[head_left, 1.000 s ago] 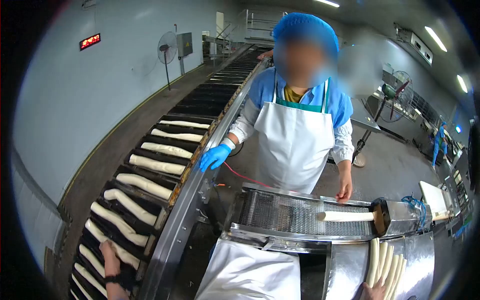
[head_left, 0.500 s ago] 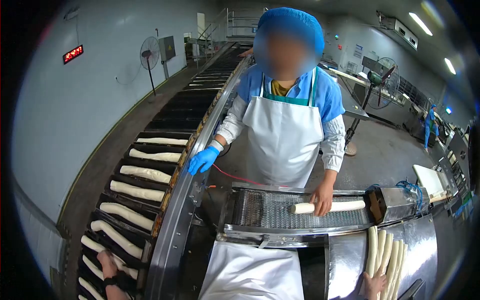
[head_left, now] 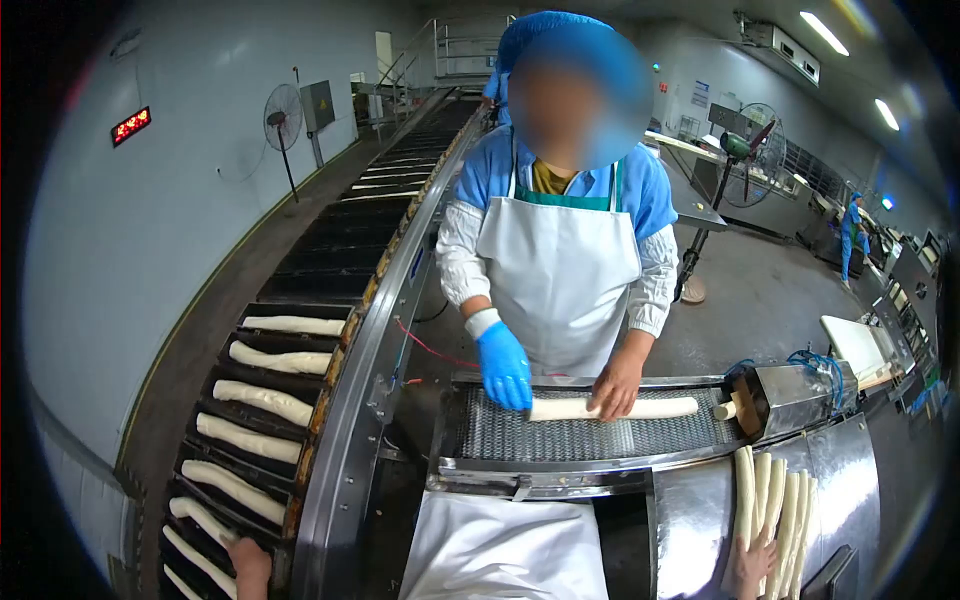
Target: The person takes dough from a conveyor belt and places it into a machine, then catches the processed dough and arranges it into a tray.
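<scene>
At the lower left, my left hand [head_left: 250, 565] reaches into the row of black trays, its fingers bunched at the near right end of a pale dough strip [head_left: 195, 513]. That strip lies bent in its tray. On the right, my right hand [head_left: 755, 565] rests with fingers stretched across several long dough strips [head_left: 775, 490] lying side by side on a shiny metal table [head_left: 690, 510]. Part of each hand is cut off by the lower frame edge.
Across from me a person in an apron [head_left: 560, 255] has both hands on a thick dough roll [head_left: 650, 408] on a mesh belt [head_left: 490, 430]. Another roll end [head_left: 725, 410] shows at the machine outlet. A metal rail [head_left: 340, 480] runs beside the trays.
The trays have moved toward me, and my left hand has shifted to another dough strip. The person opposite has brought the gloved hand from the rail to the roll, which moved left.
</scene>
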The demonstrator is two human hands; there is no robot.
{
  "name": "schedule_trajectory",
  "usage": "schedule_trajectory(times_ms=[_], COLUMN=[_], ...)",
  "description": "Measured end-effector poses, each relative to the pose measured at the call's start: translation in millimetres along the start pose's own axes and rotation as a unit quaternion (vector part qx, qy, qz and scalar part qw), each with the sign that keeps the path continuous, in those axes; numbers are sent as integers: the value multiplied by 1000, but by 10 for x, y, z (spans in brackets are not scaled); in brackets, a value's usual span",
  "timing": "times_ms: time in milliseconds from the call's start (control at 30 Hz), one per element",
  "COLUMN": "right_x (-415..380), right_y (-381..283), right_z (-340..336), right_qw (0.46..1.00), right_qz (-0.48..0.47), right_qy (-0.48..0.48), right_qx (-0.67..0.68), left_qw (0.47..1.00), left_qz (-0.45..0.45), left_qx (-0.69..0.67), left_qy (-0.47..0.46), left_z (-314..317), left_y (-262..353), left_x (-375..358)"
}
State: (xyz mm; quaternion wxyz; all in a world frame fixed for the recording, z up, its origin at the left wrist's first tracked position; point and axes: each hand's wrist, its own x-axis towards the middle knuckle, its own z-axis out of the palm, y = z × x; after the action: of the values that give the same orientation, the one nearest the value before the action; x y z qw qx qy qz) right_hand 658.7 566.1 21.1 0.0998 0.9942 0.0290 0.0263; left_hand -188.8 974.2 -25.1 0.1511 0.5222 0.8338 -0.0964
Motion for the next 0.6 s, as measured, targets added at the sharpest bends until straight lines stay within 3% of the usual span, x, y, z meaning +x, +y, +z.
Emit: schedule_trajectory(times_ms=[33, 67, 100, 133, 167, 200, 233, 267, 300, 367, 400, 433, 467, 500, 533, 567, 600], right_x=[132, 264, 377, 432, 376, 211, 109, 192, 227, 322, 348, 346, 351, 369, 336, 302, 217], right_y=[136, 265, 412, 436, 447, 420, 330, 377, 336, 286, 291, 307, 306, 260, 181, 187, 117], right_z=[267, 481, 682, 782, 586, 59, -290, -108, -58, -48, 0, 44, 74, 17, 13, 95, 1], right_qw=[998, 998, 985, 957, 957, 993, 997, 991, 991, 992, 993, 995, 996, 996, 994, 992, 994], right_qz=[-6, -5, 38, 81, 81, 52, 21, 113, 111, 118, 115, 90, 64, 36, 78, 60, 53], right_qy=[59, 59, 166, 270, 269, 99, -73, -19, -17, 27, 31, 23, 16, 11, 66, 97, 87], right_qx=[-4, -3, -37, -71, -70, -26, 20, 65, 68, -28, -28, -42, -58, -77, -32, -61, -47], left_qw=[997, 995, 990, 979, 978, 985, 983, 985, 982, 903, 930, 951, 950, 945, 934, 920, 866], left_qz=[45, 52, 57, 94, 94, 15, -65, -18, -65, -96, -197, -128, -80, -6, 36, 104, 123], left_qx=[-30, 20, 70, -7, -6, -40, -75, -135, -168, -413, -277, -226, -253, -178, -156, -279, -447], left_qy=[51, 77, 104, 183, 184, 168, 152, 107, 59, 69, 142, 165, 163, 276, 319, 257, 188], left_z=[-216, -138, -9, 283, 190, -86, -248, -134, -241, 161, 162, 144, -395, -394, -362, -796, -770], left_y=[196, 93, -159, -460, -401, -175, -29, -332, -315, -870, -850, -911, -156, -20, 127, 643, 798], left_x=[-288, -223, -174, 31, -28, -280, -422, -257, -302, 13, 102, 95, -261, -185, 102, 46, 500])
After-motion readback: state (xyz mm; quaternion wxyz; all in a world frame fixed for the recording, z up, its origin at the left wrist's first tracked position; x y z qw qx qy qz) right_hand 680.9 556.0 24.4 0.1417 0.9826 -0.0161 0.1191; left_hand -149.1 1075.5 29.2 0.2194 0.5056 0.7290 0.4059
